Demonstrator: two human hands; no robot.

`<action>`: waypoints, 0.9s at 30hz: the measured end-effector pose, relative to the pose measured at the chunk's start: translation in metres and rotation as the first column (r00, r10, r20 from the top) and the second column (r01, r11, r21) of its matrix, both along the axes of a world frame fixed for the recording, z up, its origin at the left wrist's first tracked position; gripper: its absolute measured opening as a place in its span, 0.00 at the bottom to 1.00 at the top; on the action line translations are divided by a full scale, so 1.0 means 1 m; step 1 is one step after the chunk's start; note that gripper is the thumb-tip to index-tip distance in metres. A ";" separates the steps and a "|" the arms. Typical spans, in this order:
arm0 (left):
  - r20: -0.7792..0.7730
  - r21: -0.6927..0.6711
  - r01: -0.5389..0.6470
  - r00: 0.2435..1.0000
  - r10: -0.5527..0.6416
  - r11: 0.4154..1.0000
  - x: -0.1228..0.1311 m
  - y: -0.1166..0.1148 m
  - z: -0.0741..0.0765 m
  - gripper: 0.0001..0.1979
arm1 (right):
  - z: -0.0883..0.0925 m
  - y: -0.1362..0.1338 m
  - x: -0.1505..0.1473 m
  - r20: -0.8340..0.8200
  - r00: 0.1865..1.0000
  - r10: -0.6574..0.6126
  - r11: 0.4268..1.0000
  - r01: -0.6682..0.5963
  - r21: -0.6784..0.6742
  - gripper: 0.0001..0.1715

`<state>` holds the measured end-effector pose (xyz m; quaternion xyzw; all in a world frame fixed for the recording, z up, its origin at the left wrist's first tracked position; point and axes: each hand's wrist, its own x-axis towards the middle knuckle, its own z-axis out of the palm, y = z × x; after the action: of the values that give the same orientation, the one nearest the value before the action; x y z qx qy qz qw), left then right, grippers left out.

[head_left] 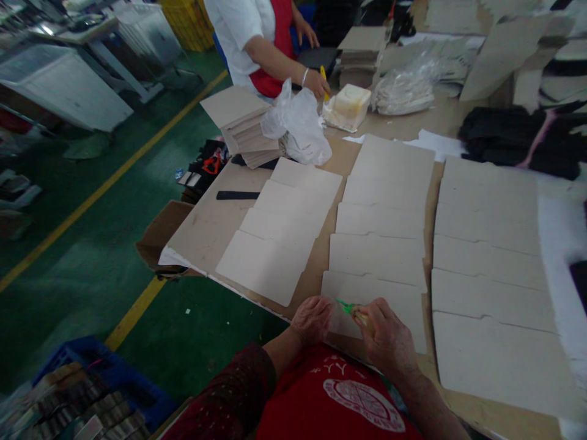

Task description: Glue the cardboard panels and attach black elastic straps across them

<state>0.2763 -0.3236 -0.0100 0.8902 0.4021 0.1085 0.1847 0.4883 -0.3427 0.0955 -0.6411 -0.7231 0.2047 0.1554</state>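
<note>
My right hand (385,333) is closed around a small green-tipped brush (352,308), with its tip low over the nearest sheet of the middle column. This cardboard sheet (403,302) is pale grey and notched along its edge. At the sheet's left corner, my left hand (313,319) lies with its fingers over the edge. Overlapping sheets form three columns on the table: a left column (261,266), the middle one, and a right column (499,354). How firmly the left fingers press is hard to see.
Across the table, a co-worker's hand (316,84) holds a yellow-handled tool by a white tub (349,107). Nearby are a stack of cardboard (250,122), a plastic bag (300,122), a black strip (237,195) and black bundled fabric (518,134). A blue crate (137,382) stands on the floor.
</note>
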 end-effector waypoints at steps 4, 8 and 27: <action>0.000 -0.003 0.002 1.000 -0.002 1.000 -0.001 0.000 -0.001 0.13 | -0.001 0.003 0.002 0.019 1.000 -0.009 0.999 0.009 0.039 0.04; 0.003 -0.009 0.003 1.000 -0.003 1.000 -0.001 0.001 -0.001 0.12 | 0.001 0.001 0.009 0.025 0.999 -0.029 0.999 0.028 0.028 0.04; 0.115 0.029 -0.209 0.972 0.204 0.978 0.023 0.060 0.028 0.10 | 0.004 0.023 0.082 -0.388 0.543 -0.745 0.650 0.722 -0.238 0.26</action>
<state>0.2995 -0.2635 0.0179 0.8397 0.4792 0.1848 0.1764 0.5706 -0.3199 0.0993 -0.8211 -0.3258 0.2820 0.3743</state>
